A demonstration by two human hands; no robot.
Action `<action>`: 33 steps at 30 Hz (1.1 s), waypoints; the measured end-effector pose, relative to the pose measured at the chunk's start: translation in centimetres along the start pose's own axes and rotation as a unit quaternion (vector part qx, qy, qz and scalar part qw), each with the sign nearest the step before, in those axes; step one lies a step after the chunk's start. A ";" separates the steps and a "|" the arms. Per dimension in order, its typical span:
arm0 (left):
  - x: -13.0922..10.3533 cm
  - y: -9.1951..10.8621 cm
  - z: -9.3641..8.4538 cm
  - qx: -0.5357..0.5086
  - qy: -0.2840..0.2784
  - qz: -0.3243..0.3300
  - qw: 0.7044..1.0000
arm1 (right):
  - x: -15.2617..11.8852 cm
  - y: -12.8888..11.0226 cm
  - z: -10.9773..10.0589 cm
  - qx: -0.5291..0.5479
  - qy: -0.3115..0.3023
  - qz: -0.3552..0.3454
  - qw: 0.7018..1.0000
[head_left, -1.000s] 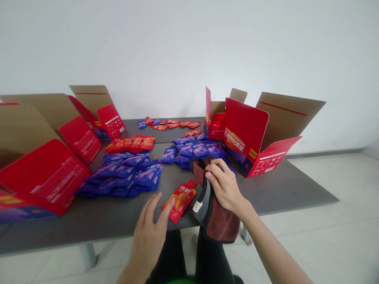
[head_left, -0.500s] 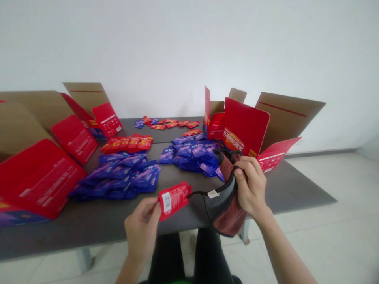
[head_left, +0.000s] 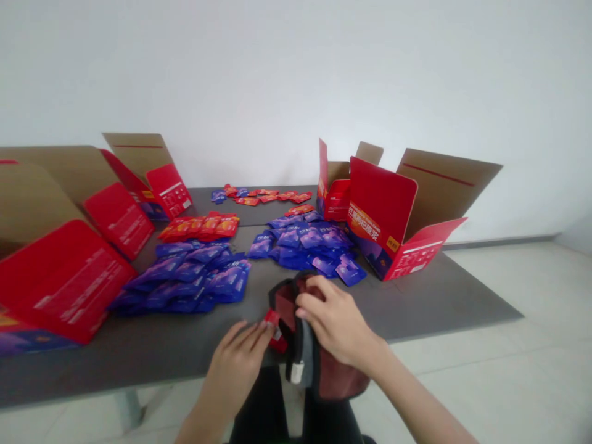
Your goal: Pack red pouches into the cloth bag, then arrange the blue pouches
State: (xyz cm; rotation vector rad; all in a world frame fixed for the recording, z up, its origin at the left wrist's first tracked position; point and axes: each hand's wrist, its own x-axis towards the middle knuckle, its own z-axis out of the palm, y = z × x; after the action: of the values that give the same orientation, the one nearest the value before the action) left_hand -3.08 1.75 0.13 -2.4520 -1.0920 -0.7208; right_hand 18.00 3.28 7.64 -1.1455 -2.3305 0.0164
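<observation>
My right hand (head_left: 335,320) pinches a brown-and-grey fleecy cloth item (head_left: 340,373) with black trim and a small white label. The cloth hangs over the table's front edge, and its exact kind is unclear. Just left of it, my left hand (head_left: 240,361) has its fingertips on a red sachet (head_left: 277,336), with the thumb hidden. Part of the sachet lies behind the cloth. Farther back are a heap of blue sachets (head_left: 308,240) and, to the left, a stack of blue sachets (head_left: 189,274).
Orange-red sachets (head_left: 201,227) lie behind the left stack, and small sachets (head_left: 268,196) are scattered at the back. Open red cartons stand on both sides, including a left carton (head_left: 60,280) and a right carton (head_left: 379,222). The grey table (head_left: 444,302) ends near my legs.
My right hand has brought the cloth item left and nearer to me, uncovering blue sachets. My left hand has moved right with the red sachet, which is now partly behind the cloth.
</observation>
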 end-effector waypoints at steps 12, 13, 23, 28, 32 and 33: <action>0.1 2.4 -0.3 -0.011 0.016 0.007 1.000 | 4.0 2.5 5.1 -0.111 -0.157 0.091 0.977; 0.2 2.5 -0.3 -0.014 0.008 -0.004 1.000 | 3.9 2.5 4.5 -0.102 -0.145 0.093 0.980; 0.5 2.8 -0.2 -0.002 0.033 0.021 0.999 | 1.0 -1.2 3.1 -0.041 -0.197 -0.055 0.978; 0.6 2.5 -0.1 -0.018 0.042 0.038 0.998 | 3.8 2.3 5.9 -0.084 -0.181 -0.001 0.980; 0.8 2.5 -0.2 -0.037 0.000 -0.009 0.999 | 4.9 3.2 5.0 -0.106 -0.137 0.055 0.983; 0.9 2.6 -0.3 -0.033 -0.008 -0.018 0.999 | 4.7 2.9 4.4 -0.097 -0.122 0.053 0.986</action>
State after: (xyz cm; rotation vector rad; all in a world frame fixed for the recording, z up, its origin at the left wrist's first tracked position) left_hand -0.73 0.49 0.59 -2.5035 -1.1383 -0.7612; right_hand 15.75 9.54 5.36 -1.4349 -2.5243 -0.0346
